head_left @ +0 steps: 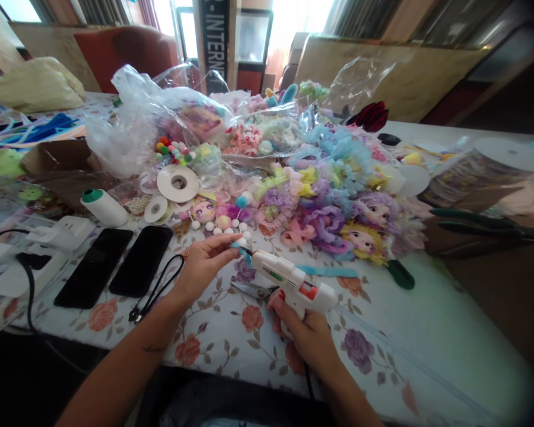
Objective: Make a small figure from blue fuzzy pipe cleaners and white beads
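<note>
While the right hand grips one glue gun, the left hand pinches one small blue piece. Two dark phones lie on the table. No writing on them reads.

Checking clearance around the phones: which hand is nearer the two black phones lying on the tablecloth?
Left. The left hand pinches a small blue piece just right of the phones; the right hand grips the glue gun farther right.

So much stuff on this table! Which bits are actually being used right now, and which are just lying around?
In use:
right hand gripping the glue gun
left hand pinching a small blue piece at the nozzle

Lying about:
two phones
thread spool
ribbon rolls
scissors
doll decorations
</note>
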A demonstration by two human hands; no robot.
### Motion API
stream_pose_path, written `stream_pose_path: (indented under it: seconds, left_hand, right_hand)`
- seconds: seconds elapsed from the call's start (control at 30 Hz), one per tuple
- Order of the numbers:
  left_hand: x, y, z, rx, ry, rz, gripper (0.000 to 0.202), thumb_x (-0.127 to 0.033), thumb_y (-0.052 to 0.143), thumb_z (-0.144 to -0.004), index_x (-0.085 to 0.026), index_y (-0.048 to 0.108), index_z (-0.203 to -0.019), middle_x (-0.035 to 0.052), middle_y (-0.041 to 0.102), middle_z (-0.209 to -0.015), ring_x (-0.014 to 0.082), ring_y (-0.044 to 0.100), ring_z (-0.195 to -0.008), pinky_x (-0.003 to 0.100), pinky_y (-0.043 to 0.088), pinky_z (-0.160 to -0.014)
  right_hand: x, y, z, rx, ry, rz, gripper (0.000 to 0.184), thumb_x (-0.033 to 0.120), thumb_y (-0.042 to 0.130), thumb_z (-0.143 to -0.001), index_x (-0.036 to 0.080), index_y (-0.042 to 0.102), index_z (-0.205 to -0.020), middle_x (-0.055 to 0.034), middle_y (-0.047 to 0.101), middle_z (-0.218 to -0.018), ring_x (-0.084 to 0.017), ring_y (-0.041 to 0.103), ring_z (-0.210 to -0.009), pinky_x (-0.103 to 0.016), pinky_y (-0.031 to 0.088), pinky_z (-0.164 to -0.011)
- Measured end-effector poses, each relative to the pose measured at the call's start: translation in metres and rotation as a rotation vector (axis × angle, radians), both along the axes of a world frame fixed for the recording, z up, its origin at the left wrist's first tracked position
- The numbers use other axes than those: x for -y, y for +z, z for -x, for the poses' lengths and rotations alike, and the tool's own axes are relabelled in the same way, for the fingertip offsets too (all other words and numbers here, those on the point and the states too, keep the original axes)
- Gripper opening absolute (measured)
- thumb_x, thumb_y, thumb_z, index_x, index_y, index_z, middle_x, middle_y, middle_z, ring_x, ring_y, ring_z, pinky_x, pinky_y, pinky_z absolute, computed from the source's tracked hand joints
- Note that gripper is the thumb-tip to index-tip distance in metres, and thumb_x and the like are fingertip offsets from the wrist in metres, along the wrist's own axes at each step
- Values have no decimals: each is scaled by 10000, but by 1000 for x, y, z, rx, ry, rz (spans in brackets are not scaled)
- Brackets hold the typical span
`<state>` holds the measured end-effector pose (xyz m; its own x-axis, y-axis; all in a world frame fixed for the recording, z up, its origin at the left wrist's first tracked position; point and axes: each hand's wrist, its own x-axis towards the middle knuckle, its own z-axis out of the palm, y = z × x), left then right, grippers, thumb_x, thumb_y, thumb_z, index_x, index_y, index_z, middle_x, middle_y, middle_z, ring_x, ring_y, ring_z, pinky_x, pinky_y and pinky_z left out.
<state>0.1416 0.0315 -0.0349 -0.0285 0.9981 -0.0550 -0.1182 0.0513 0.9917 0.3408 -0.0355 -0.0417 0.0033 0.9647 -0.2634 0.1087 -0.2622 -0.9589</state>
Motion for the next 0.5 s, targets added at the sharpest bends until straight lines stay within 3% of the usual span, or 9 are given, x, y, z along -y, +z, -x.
stream_pose_path:
  seconds: [0.5]
  left_hand:
    - [0, 1, 0, 3, 19, -10, 320, -269, 797, -710, -194, 785, -1021, 50, 783, -984, 218, 721, -867, 343, 587, -861]
  right_hand:
    - [-1, -3, -1, 33, 18, 22, 332, 515, 648, -796, 188, 631, -742, 13, 563, -513, -132, 473, -496, -259, 388, -518]
